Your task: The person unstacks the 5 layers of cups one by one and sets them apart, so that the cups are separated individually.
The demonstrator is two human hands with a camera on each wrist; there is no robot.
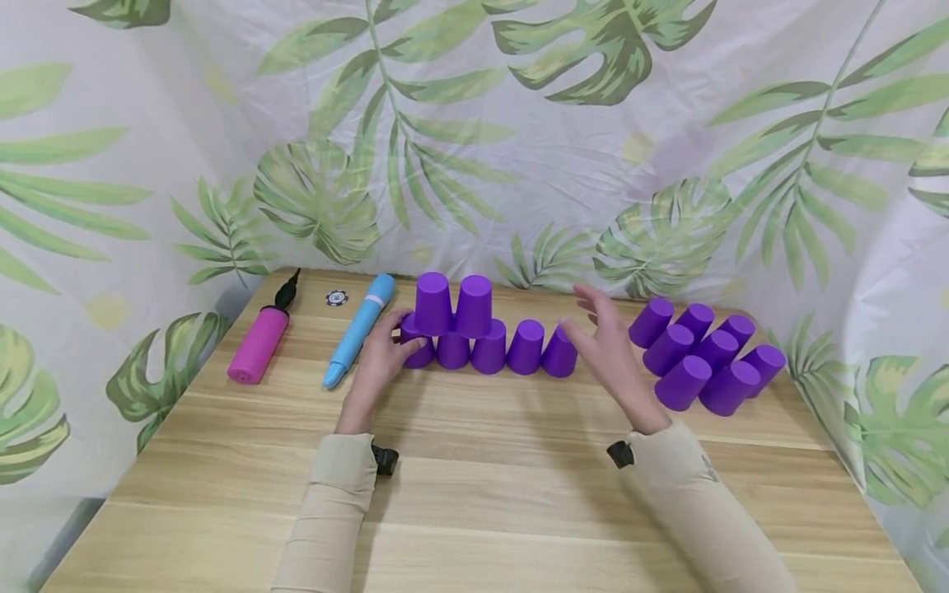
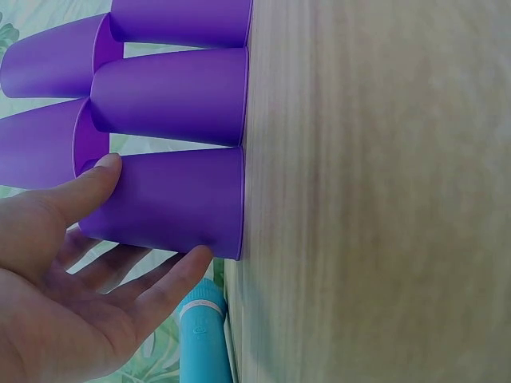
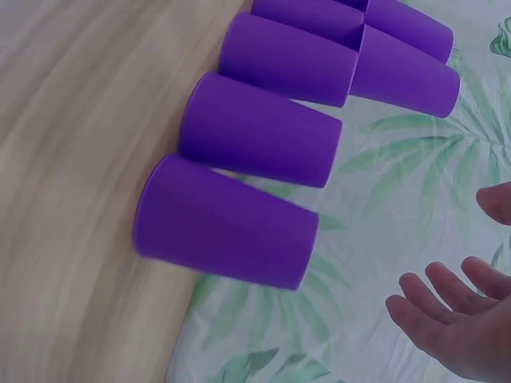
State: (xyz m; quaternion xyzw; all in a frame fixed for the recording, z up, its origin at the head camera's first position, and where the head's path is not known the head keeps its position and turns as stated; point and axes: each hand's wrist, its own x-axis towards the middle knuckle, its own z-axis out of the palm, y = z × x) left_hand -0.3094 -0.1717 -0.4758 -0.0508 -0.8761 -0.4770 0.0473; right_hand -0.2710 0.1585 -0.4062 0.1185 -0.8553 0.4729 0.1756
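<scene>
Several purple cups stand upside down in a row on the wooden table. Two more, an upper left cup [image 1: 433, 303] and an upper right cup [image 1: 474, 306], rest across the tops of the left part of the row. My left hand [image 1: 382, 352] holds the leftmost bottom cup [image 2: 172, 199], its thumb on the front and its fingers curved along the outer side. Beyond the right end cup [image 3: 227, 223] of the row, my right hand [image 1: 610, 346] is raised with fingers spread and nothing in it. In the right wrist view a gap shows between that hand and the cups.
To the right stands a cluster of several upside-down purple cups [image 1: 717, 352]. On the left lie a blue cylindrical device [image 1: 360, 331], a pink hand pump [image 1: 259, 342] and a small patterned disc [image 1: 337, 298]. A leaf-print cloth [image 1: 445, 165] hangs behind the table [image 1: 489, 478].
</scene>
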